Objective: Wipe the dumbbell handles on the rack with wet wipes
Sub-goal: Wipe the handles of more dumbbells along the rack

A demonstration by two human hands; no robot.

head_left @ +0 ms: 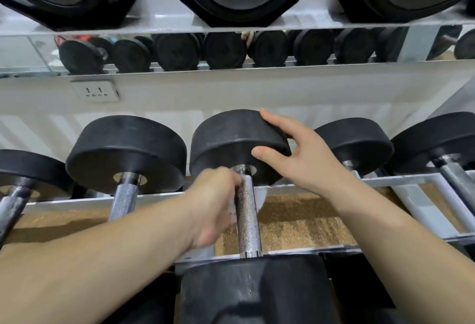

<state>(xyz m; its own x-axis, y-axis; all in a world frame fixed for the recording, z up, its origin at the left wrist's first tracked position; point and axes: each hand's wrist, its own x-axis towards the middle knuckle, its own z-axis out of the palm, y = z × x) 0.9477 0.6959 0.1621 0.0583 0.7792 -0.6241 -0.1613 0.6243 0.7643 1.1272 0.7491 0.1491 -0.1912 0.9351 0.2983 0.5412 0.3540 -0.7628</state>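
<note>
Wipe [260,199] sits gripped in left hand [213,203] against knurled handle [247,218]; right hand [300,159] rests splayed on dumbbell head [226,138]

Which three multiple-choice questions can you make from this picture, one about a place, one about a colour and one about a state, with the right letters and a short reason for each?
1. Where does the right hand rest?
A. on a water bottle
B. on the middle dumbbell's far head
C. on a bench

2. What colour is the wet wipe?
A. white
B. blue
C. yellow

3. What is the left hand doing?
A. hanging empty
B. pressing a switch
C. holding the wipe at the handle

Answers: 1 B, its fingers lie on that black head; 2 A, white shows beside the handle; 3 C, its fingers curl round the wipe.
</note>
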